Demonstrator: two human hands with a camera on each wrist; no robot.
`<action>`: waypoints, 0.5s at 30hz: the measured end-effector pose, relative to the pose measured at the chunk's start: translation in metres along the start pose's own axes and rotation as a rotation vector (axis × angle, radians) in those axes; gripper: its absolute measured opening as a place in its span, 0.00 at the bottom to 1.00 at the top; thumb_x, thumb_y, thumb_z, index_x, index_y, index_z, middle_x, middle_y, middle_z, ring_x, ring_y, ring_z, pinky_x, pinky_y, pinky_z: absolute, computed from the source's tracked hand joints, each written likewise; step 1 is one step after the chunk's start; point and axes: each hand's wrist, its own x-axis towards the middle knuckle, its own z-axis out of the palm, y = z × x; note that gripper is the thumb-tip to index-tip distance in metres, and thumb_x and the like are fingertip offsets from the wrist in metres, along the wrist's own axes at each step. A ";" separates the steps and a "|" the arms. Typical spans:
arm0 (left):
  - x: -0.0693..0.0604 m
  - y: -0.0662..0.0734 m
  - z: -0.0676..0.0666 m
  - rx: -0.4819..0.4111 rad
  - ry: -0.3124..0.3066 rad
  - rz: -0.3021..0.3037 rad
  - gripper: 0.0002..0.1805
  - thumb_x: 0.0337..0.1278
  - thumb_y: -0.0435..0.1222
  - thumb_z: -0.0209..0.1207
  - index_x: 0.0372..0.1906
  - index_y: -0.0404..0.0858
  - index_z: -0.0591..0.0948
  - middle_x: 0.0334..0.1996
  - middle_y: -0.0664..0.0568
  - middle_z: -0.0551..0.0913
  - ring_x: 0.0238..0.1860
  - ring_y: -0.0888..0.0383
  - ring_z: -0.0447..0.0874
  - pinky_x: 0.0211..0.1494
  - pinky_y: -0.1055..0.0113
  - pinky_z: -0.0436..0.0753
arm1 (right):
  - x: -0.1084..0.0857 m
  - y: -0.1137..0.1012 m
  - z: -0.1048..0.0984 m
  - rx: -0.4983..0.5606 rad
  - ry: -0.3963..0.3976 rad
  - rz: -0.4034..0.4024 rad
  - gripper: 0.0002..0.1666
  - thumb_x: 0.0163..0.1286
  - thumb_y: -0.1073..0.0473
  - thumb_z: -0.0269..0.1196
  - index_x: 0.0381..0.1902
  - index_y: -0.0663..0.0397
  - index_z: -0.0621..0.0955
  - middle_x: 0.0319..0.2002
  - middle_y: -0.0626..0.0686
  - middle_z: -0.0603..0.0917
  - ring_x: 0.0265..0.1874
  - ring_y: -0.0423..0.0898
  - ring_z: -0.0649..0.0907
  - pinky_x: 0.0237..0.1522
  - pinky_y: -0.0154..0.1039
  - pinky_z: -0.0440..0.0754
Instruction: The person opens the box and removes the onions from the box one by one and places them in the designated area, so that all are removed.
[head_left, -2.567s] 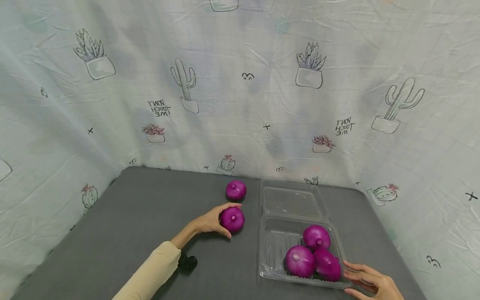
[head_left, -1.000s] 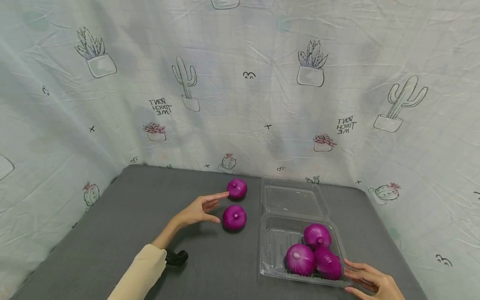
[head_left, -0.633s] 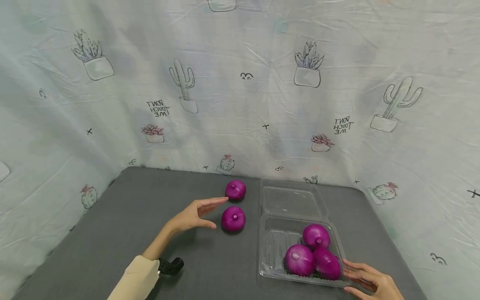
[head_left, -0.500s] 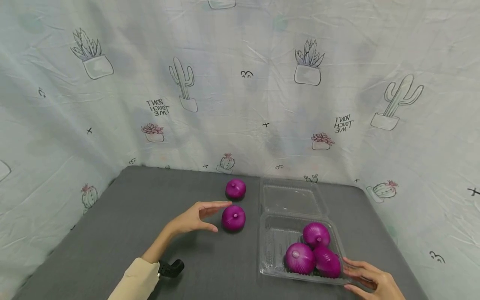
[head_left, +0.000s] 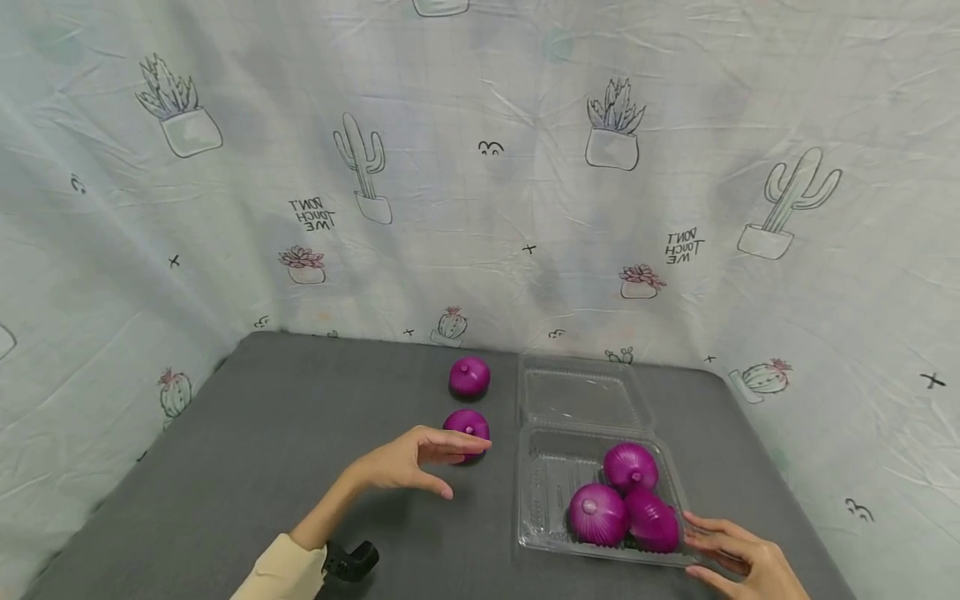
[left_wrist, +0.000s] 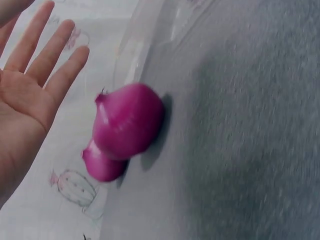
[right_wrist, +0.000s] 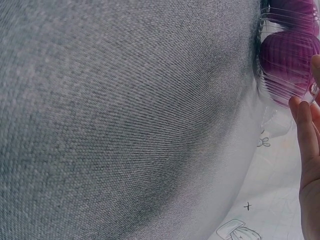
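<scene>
At lower centre, the left hand was held spread; just beyond its fingers, the front onion, roundish, was seen; at lower right, the clear box was touched by the farther right hand, its fingers extended.

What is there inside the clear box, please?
Inside the box are three onions, grouped in its right part, near the right hand. The ribbed floor shows on the left; under the onions it is covered, so I cannot tell whether anything lies there.
</scene>
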 end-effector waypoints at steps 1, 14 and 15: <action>0.002 0.000 0.002 -0.014 -0.015 0.008 0.34 0.53 0.25 0.65 0.67 0.30 0.68 0.66 0.37 0.67 0.68 0.50 0.65 0.66 0.52 0.66 | 0.000 0.000 0.000 0.006 0.001 -0.010 0.24 0.39 0.79 0.73 0.38 0.59 0.86 0.49 0.44 0.83 0.39 0.34 0.85 0.32 0.30 0.83; 0.053 -0.009 0.018 -0.170 -0.169 -0.041 0.31 0.51 0.19 0.62 0.63 0.25 0.69 0.65 0.38 0.70 0.66 0.47 0.68 0.63 0.45 0.69 | -0.002 0.005 -0.002 0.059 -0.009 -0.050 0.24 0.41 0.81 0.72 0.40 0.63 0.85 0.51 0.45 0.82 0.41 0.35 0.85 0.33 0.31 0.83; 0.058 -0.010 0.019 -0.173 -0.184 -0.040 0.31 0.52 0.20 0.63 0.63 0.24 0.69 0.65 0.37 0.69 0.65 0.46 0.69 0.62 0.45 0.69 | -0.002 0.005 -0.002 0.058 -0.009 -0.054 0.24 0.41 0.81 0.72 0.40 0.63 0.85 0.52 0.45 0.82 0.41 0.35 0.85 0.33 0.31 0.83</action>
